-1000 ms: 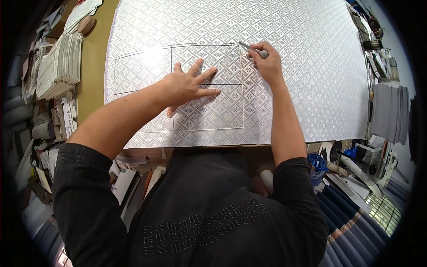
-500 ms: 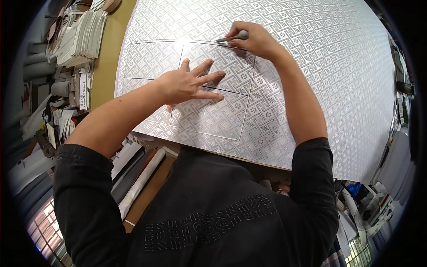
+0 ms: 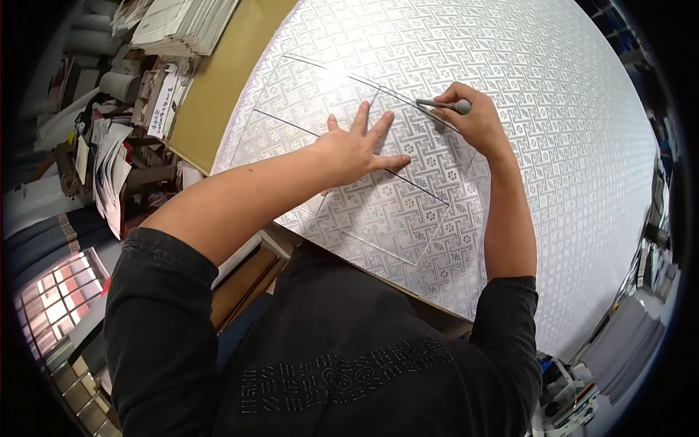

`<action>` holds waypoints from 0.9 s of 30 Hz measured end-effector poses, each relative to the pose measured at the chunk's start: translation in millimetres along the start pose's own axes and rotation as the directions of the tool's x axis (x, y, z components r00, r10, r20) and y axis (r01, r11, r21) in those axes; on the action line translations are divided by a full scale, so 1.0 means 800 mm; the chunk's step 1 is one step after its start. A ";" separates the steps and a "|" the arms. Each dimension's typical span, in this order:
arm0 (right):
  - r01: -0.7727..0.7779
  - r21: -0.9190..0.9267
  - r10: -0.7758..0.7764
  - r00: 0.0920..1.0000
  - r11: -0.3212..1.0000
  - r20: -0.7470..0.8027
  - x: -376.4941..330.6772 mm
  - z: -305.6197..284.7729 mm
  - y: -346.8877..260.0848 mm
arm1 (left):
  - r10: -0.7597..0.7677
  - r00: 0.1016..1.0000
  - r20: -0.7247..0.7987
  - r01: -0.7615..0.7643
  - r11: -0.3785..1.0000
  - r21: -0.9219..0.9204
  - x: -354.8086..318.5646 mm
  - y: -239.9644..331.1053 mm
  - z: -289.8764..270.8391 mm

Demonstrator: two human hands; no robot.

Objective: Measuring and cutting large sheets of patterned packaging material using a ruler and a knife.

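Grey pen (image 3: 445, 105) pinched in right hand (image 3: 473, 120) fingers, tip on patterned sheet (image 3: 510, 65). Left hand (image 3: 353, 149) fingers spread flat on clear template (image 3: 378, 211).

white rectangular label card (image 3: 162, 102), dark handwriting, propped upright far left beside tan board | stacked flat white packets (image 3: 186, 22), upper left corner | loose white printed sheets (image 3: 109, 167), left edge, hanging off clutter
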State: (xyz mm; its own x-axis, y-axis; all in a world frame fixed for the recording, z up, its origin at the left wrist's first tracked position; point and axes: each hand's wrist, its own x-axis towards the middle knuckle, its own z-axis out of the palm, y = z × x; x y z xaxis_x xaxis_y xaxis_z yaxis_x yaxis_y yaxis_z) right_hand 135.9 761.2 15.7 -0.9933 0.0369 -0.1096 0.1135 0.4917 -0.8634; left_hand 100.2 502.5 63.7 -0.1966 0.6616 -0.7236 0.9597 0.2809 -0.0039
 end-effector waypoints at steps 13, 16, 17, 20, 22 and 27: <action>0.252 -0.059 -0.250 0.967 0.966 0.047 0.223 0.205 -0.105 | 0.057 0.996 -0.067 -0.069 0.980 -0.186 0.012 -0.011 0.016; 0.260 -0.044 -0.258 0.965 0.965 0.042 0.224 0.212 -0.103 | 0.068 0.995 -0.070 -0.081 0.975 -0.207 0.011 -0.013 0.014; 0.266 -0.004 -0.266 0.964 0.964 0.023 0.224 0.214 -0.101 | 0.070 0.996 -0.063 -0.082 0.974 -0.212 0.012 -0.013 0.013; 0.277 0.078 -0.277 0.961 0.958 -0.012 0.224 0.219 -0.096 | 0.073 0.996 -0.045 -0.081 0.971 -0.226 0.013 -0.011 0.012; 0.245 0.048 -0.246 0.969 0.968 0.026 0.226 0.218 -0.095 | 0.060 0.997 -0.053 -0.070 0.974 -0.216 0.014 -0.010 0.013; 0.203 0.067 -0.211 0.964 0.977 0.160 0.247 0.203 -0.104 | 0.035 0.993 -0.115 -0.061 0.970 -0.233 0.008 -0.007 0.019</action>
State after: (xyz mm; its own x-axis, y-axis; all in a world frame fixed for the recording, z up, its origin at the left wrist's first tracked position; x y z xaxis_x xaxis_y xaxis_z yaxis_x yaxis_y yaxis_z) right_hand -66.0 586.5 -14.3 -0.9783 -0.2074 -0.0023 -0.0890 0.4296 -0.8986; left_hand 96.3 494.9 48.7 -0.1851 0.7465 -0.6391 0.8965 0.3946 0.2013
